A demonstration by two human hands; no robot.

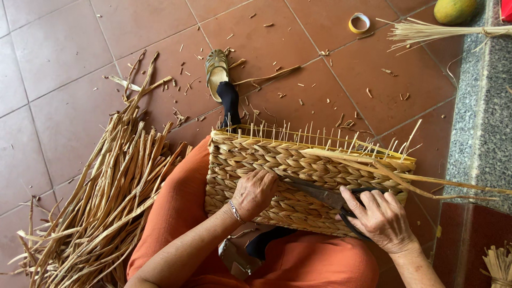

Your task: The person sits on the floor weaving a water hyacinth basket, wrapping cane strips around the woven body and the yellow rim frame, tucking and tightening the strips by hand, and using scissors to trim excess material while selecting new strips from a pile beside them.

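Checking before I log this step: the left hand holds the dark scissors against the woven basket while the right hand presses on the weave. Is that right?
Not quite: the hands are swapped. In the head view the right hand holds the dark scissors against the woven basket, while the left hand presses on the weave.

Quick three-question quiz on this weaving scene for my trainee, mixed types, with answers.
1. True or false: the right hand holds scissors.
2. What does the left hand press on?
A. tape roll
B. basket
C. sandal
3. Fill in: the loose pile of straw lies on the person's ____ side.

Key:
1. True; the blades point toward the left hand.
2. B; it rests on the basket wall. The tape roll and sandal lie apart on the floor.
3. Left.
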